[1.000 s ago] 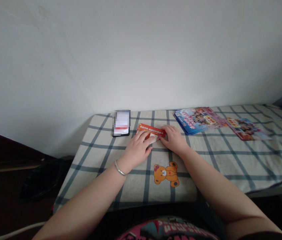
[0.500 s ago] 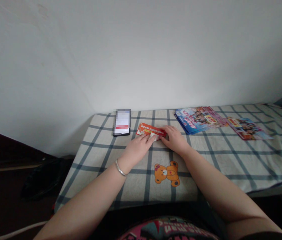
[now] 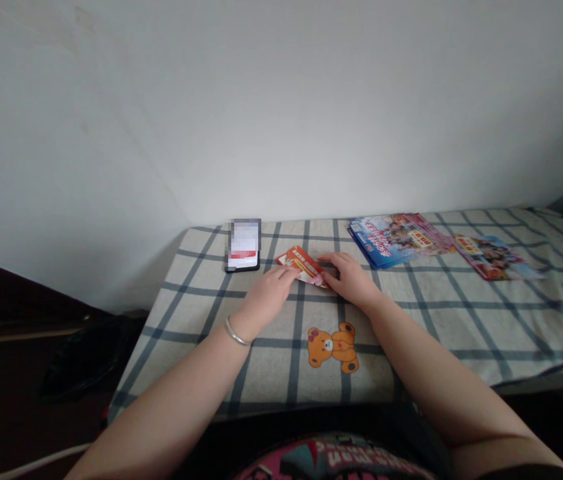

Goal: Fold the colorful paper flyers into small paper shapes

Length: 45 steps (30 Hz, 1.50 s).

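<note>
A folded orange-red paper leaflet [image 3: 306, 261] with white print lies on the checked cloth between my two hands. At its left end, my left hand [image 3: 272, 287] has its fingers closed on the near edge; a silver bangle circles that wrist. My right hand [image 3: 350, 279] grips the right end, thumb at the near side and fingers curved over the far side. The fingertips partly cover the leaflet's ends.
A phone [image 3: 244, 245] with a lit screen lies left of the leaflet. To the right are a stack of blue and pink leaflets [image 3: 386, 243] and another leaflet pile [image 3: 496, 259]. A bear picture [image 3: 334, 348] decorates the tablecloth [image 3: 191, 317]; a wall [image 3: 281, 113] rises behind.
The leaflet has turned, its right end coming nearer to me, and more of its printed face shows. My left hand has shifted slightly left; the right hand has barely moved.
</note>
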### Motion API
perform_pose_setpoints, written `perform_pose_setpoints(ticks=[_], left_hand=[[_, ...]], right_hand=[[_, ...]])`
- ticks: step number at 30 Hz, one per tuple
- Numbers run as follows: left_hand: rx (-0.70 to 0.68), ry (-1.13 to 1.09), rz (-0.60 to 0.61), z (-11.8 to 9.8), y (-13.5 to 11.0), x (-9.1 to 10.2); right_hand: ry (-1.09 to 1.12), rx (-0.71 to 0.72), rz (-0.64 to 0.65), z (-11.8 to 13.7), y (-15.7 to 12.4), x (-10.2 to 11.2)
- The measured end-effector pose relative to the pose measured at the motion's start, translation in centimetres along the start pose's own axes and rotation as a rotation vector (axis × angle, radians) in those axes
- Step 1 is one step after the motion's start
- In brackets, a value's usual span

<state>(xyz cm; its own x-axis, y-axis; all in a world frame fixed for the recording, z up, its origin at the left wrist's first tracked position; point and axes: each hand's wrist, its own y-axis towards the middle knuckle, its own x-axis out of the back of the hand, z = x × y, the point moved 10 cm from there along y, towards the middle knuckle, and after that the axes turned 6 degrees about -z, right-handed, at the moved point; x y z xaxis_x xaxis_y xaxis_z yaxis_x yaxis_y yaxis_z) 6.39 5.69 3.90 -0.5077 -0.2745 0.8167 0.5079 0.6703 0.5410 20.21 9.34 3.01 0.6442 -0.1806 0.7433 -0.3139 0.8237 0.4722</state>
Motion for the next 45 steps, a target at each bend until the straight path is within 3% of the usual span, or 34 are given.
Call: perform_pose_setpoints(ticks=[7, 16, 24, 31, 45], left_hand=[[0.112, -0.167, -0.145, 2.0, -0.1, 1.3], [0.098, -0.221, -0.183, 1.8, -0.1, 1.5], [0.029, -0.115, -0.142, 0.4, 0.4, 2.1], [-0.063, -0.118, -0.074, -1.3, 0.4, 1.9], [-0.101, 0.036, -0.113, -1.5, 0.3, 2.0]], right_hand=[[0.119, 0.066, 0.035, 0.4, -0.2, -0.1], [0.148, 0.124, 0.0, 1.0, -0.2, 0.4], [0.074, 0.245, -0.055, 3.3, -0.2, 1.9], [-0.038, 0.272, -0.029, 4.0, -0.4, 1.4], [-0.176, 0.199, 0.016, 3.6, -0.4, 0.9]])
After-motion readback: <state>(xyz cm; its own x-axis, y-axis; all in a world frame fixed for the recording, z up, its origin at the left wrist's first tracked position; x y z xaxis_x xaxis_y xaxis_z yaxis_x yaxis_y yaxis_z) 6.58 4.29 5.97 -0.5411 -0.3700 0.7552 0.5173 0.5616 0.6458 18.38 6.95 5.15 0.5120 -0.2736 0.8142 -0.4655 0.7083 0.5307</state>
